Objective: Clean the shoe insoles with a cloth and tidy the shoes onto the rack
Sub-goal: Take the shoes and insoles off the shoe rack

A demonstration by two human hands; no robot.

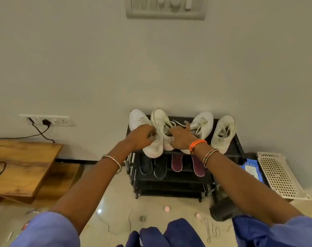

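Left hand (141, 137) grips a smooth white leather sneaker (146, 134); right hand (181, 138) grips the neighbouring laced white sneaker (161, 125) atop the black metal rack (171, 177).

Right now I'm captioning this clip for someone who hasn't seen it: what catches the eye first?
Four white sneakers line the top of a black shoe rack against the wall. The left hand and right hand reach onto the two leftmost. Dark and maroon footwear sits on the shelf below.
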